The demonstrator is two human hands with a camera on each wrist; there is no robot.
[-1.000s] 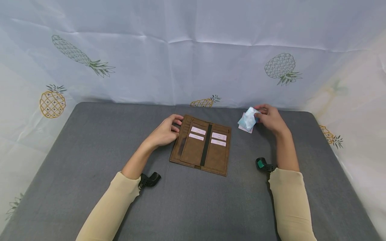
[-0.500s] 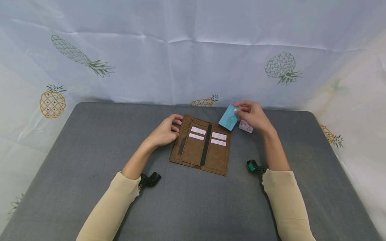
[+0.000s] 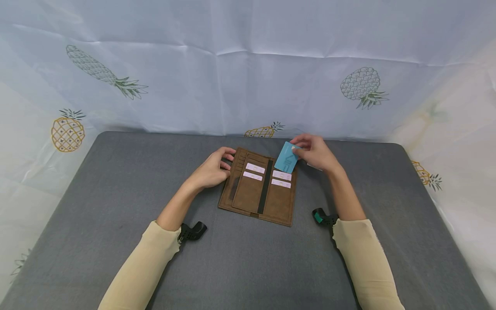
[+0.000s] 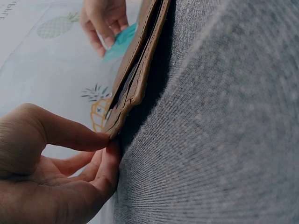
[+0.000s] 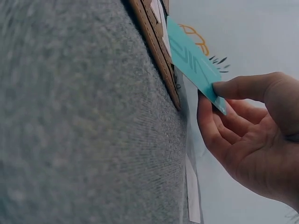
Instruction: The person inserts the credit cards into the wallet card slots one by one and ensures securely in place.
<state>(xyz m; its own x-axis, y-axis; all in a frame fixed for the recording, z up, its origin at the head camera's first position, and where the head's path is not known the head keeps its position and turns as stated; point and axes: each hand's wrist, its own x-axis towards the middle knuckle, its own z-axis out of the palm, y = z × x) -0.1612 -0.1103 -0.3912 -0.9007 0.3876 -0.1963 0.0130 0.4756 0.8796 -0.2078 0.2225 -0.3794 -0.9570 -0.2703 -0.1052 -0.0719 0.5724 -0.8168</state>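
Observation:
A brown wallet lies spread flat on the grey table, its two halves parted by a dark strip. White-pink cards show their top edges in slots on both halves. My left hand pinches the wallet's left edge between thumb and fingers, as the left wrist view shows. Over the upper part of the right half, my right hand holds a turquoise card by its upper corner, thumb on one face and fingers behind. The card slants down toward the slots; whether its lower edge touches them I cannot tell.
Another pale card lies on the table to the right of the wallet, mostly hidden under my right hand in the head view. A white curtain printed with pineapples hangs behind the grey table.
My right hand has lifted the turquoise card off the pale card at the right and carried it left over the wallet's right half. The left hand and the wallet stay where they were.

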